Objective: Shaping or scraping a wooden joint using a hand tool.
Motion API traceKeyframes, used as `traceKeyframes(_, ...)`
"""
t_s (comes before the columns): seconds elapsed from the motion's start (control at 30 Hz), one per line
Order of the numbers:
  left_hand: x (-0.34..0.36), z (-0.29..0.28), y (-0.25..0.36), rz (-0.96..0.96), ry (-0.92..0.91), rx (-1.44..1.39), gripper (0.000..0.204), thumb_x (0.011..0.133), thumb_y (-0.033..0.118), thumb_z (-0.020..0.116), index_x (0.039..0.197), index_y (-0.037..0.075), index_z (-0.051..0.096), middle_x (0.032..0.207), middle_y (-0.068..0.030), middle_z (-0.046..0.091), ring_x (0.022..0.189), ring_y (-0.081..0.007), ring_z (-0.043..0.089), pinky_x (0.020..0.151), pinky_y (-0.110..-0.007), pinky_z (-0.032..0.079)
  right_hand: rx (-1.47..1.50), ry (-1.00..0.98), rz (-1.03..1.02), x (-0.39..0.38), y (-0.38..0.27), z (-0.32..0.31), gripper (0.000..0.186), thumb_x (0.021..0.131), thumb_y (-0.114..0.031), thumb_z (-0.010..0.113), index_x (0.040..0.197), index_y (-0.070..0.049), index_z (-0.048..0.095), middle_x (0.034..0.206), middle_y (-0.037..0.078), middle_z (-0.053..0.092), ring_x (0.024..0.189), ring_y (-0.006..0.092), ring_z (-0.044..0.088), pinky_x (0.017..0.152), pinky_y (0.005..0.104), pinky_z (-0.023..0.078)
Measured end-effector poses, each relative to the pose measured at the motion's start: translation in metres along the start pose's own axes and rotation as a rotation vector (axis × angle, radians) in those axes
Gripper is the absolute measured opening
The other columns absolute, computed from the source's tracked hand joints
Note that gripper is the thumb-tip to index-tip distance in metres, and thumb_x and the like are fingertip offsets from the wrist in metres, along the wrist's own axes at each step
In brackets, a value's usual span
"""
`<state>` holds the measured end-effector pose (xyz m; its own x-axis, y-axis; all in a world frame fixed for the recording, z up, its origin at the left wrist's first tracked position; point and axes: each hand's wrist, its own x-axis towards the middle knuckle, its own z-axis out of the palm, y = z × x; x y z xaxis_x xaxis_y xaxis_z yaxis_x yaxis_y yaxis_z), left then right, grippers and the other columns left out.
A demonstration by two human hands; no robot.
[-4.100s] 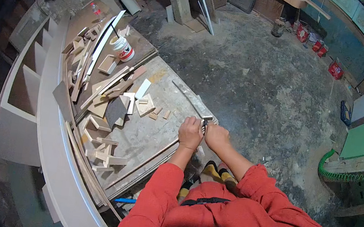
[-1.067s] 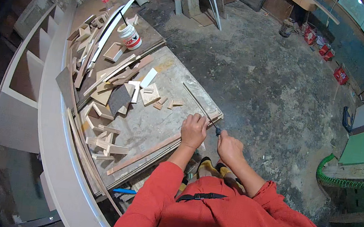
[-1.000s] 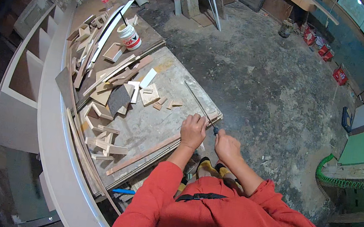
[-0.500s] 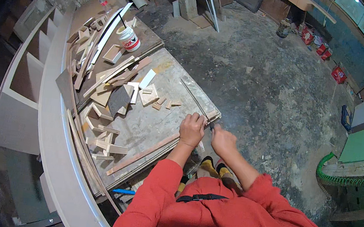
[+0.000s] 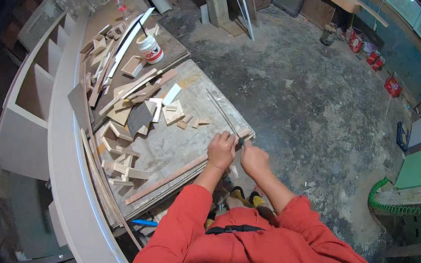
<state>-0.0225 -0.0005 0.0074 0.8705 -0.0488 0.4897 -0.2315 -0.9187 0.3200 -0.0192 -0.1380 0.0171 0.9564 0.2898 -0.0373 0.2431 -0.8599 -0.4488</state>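
Observation:
A long, thin wooden strip (image 5: 167,180) lies along the near edge of the worktable (image 5: 199,95). My left hand (image 5: 222,149) is closed over this strip close to the table's right corner, holding it down. Just right of it, my right hand (image 5: 254,160) is closed round a small dark tool (image 5: 241,141), whose kind I cannot make out. The tool meets the strip's end, beside my left fingertips. Several small wood offcuts (image 5: 184,122) lie on the table beyond my left hand.
Glued wooden pieces (image 5: 128,170) and stacked slats (image 5: 128,91) crowd the table's left side. A white tub (image 5: 149,49) with a stick in it stands farther back. A long curved panel (image 5: 62,128) runs along the left. A green coiled hose (image 5: 379,199) hangs at right.
My right hand has shifted slightly up and in toward the left, bringing the dark tool against the strip's end. My left hand stays in place. The whole view has shifted slightly.

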Motion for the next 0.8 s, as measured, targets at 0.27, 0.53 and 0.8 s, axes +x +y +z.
traceKeyframes(0.27,0.0,-0.004,-0.002,-0.047,0.041,-0.024,0.009,0.079,0.017,0.067,0.084,0.011,0.067,0.083,-0.0061,0.058,0.076,-0.0284,0.057,0.066,-0.039,0.05,-0.02,-0.106,-0.014,-0.026,0.009,-0.029,0.021,0.09,-0.017,0.044,0.095,0.001,0.054,0.077,0.024,0.066,0.074,0.0408,0.067,0.065,0.0518,0.052)
traceKeyframes(0.53,0.011,-0.004,0.0,-0.105,0.002,0.094,0.007,0.078,0.014,0.068,0.081,0.008,0.067,0.085,-0.0073,0.06,0.081,-0.029,0.058,0.066,-0.041,0.05,0.012,-0.086,-0.028,-0.01,0.0,-0.038,0.021,0.09,-0.016,0.043,0.092,0.001,0.055,0.078,0.025,0.066,0.074,0.0414,0.067,0.066,0.0525,0.052)
traceKeyframes(0.8,0.008,0.004,-0.005,-0.124,0.002,0.03,0.008,0.076,0.01,0.068,0.079,0.006,0.061,0.083,-0.0101,0.056,0.081,-0.0311,0.058,0.066,-0.043,0.049,0.005,-0.08,0.003,-0.004,0.008,-0.027,0.022,0.091,-0.021,0.046,0.094,-0.001,0.055,0.079,0.024,0.066,0.074,0.042,0.066,0.066,0.0541,0.051)
